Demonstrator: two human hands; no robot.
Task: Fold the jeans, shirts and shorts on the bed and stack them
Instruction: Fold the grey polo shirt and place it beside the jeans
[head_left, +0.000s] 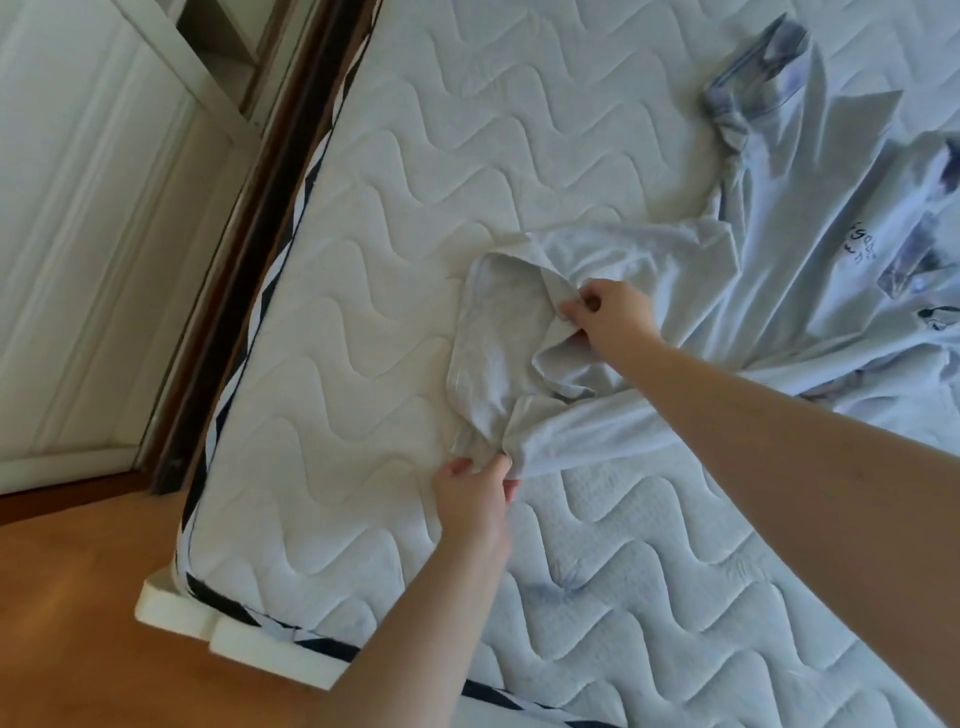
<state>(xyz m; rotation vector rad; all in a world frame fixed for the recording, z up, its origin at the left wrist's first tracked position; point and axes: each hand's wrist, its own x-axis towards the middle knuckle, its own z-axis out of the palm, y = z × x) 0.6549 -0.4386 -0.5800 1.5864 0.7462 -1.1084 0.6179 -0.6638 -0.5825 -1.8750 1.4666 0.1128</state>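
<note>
A white shirt (779, 249) with blue-grey tie-dye patches and small dark lettering lies spread on the quilted mattress (415, 171), running from the centre to the right edge. Its near end is bunched and partly turned back, showing the hem (483, 317). My left hand (475, 499) pinches the lower corner of that bunched end. My right hand (608, 312) pinches a fold of the same shirt a little farther up. One tie-dyed sleeve (758, 78) points toward the top of the view.
The mattress corner with its black-and-white trim (228, 395) sits on a white bed base (234, 629) at lower left. Wooden floor (78, 597) lies beyond it. A white wardrobe (88, 208) and a dark wooden frame (260, 208) stand to the left.
</note>
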